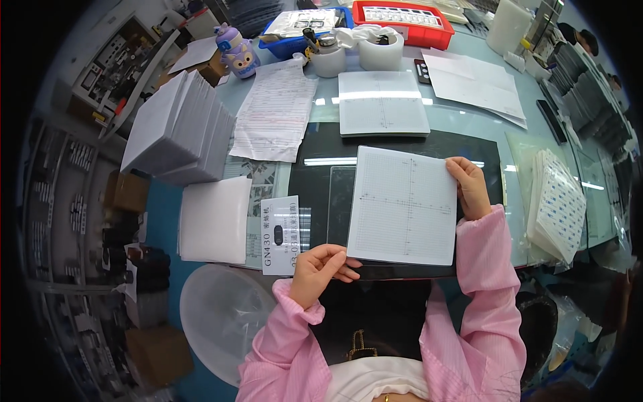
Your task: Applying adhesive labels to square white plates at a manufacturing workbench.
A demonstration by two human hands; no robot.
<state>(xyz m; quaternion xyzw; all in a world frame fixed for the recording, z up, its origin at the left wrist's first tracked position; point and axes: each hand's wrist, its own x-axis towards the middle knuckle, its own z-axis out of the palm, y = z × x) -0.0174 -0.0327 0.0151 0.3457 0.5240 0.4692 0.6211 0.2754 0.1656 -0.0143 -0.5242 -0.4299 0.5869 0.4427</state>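
Note:
Above the black mat (311,161) I hold a white rectangular panel (402,208) printed with a fine grid and two crossing axes. My right hand (471,187) grips its right edge near the upper corner, with the thumb on top. At the lower left corner, my left hand (321,273) has its fingers curled together, pinching that corner. Just beyond lies a stack of similar grid-printed panels (384,104). A white label card (281,234) with a dark oval on it rests left of the mat, close to my left hand.
Tall stacks of white panels (177,127) stand at the left, with a flatter white stack (214,221) nearer. A handwritten sheet (274,107), a purple bottle (237,50), white round pots (380,53), a blue tray (284,48) and a red tray (415,35) sit farther back. Bagged sheets (556,204) lie right.

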